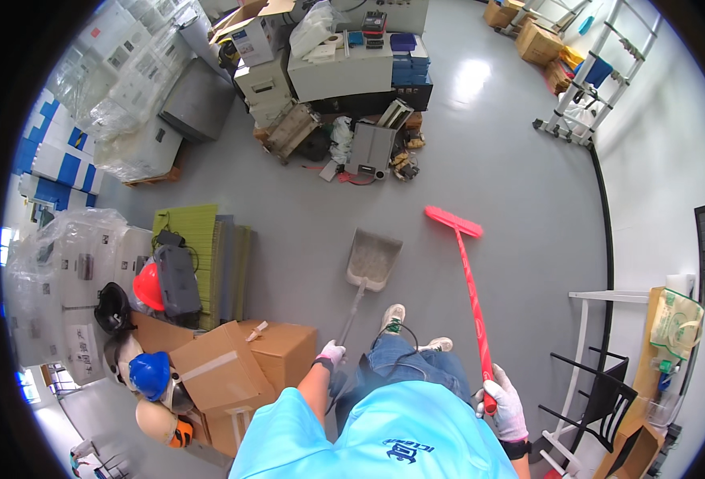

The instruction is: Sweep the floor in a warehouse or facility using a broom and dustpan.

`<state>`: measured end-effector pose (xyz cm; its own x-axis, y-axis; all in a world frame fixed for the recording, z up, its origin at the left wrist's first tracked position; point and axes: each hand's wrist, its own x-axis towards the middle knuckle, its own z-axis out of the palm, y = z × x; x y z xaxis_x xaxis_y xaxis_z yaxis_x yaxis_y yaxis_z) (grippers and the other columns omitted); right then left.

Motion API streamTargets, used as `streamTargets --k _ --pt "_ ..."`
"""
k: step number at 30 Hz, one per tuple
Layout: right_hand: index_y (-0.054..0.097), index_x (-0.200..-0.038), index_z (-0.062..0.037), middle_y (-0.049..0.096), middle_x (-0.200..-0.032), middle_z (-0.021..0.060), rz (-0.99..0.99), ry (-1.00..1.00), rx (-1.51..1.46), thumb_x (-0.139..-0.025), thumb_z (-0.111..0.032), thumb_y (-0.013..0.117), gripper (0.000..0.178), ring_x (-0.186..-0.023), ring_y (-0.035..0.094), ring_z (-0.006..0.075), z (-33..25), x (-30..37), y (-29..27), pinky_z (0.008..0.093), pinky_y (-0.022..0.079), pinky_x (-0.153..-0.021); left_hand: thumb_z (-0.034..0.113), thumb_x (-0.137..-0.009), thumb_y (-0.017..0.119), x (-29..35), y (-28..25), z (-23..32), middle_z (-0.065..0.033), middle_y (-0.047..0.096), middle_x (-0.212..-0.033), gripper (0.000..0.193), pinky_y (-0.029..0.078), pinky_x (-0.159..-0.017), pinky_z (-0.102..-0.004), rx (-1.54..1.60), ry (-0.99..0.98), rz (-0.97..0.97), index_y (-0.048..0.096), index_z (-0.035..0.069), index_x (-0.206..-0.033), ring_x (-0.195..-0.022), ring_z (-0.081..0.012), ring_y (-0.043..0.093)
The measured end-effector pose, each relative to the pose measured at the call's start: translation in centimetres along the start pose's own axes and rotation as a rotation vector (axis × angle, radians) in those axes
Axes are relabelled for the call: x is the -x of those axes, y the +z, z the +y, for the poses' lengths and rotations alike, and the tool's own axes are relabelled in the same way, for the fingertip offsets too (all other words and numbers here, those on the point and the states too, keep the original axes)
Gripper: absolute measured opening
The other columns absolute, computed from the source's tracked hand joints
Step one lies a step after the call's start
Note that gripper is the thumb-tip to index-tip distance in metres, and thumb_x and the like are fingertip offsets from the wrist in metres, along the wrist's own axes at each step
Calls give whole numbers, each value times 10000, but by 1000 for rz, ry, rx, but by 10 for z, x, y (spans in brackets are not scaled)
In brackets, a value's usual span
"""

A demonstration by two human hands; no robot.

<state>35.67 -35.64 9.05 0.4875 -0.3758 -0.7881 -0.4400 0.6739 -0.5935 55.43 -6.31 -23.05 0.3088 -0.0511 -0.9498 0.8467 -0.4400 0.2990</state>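
My left hand (333,353), in a white and pink glove, is closed on the handle of a long-handled dustpan (375,259). The grey pan lies out ahead of my feet, its wide mouth facing away from me. Wrapped round the grip of a red broom (469,287) is my right hand (504,405), gloved in white. The broom slants forward and left, and its red bristle head is to the right of the pan, apart from it. I cannot make out any sweepings on the grey floor.
Cardboard boxes (223,366) and several hard hats (150,375) stand at my left, by green panels (197,239). Tools and a grey case (370,149) lie before a white cabinet (340,70). A ladder (608,80) leans right; a black chair (608,399) stands near the wall.
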Motion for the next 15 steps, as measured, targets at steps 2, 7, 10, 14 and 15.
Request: streamTargets --k 2,7,10,14,15 --pt "145 -1268 3 493 -637 97 5 17 22 -776 -134 483 612 -430 488 142 0 -2 0 257 419 -394 81 -757 497 -10 8 1 -86 530 -658 219 416 -406 -246 -24 -112 125 493 15 -966 -471 -158 507" --pt "150 -1265 3 491 -634 94 -19 40 52 -768 -133 486 615 -431 487 143 -4 -6 0 262 419 -396 109 -732 523 -3 20 14 -92 511 -588 117 347 -337 -274 187 -122 76 530 2 -685 -414 -161 457" --pt "150 -1265 1 491 -631 95 -24 40 60 -769 -131 485 613 -430 487 144 -6 -5 3 262 416 -392 178 -764 519 12 23 41 -8 450 -517 148 290 -334 -205 59 -56 25 472 90 -656 -380 -91 370" --pt "148 -1265 3 492 -628 94 -20 37 59 -770 -134 486 615 -430 487 143 -7 -4 3 261 415 -391 153 -757 510 13 15 51 1 417 -525 135 288 -327 -212 63 57 -8 448 95 -651 -390 -81 356" --pt "146 -1266 3 492 -627 93 -5 39 58 -770 -136 486 617 -430 486 141 -7 -4 1 259 414 -390 145 -754 511 20 14 50 0 418 -531 129 289 -327 -211 53 78 -10 445 92 -657 -395 -81 359"
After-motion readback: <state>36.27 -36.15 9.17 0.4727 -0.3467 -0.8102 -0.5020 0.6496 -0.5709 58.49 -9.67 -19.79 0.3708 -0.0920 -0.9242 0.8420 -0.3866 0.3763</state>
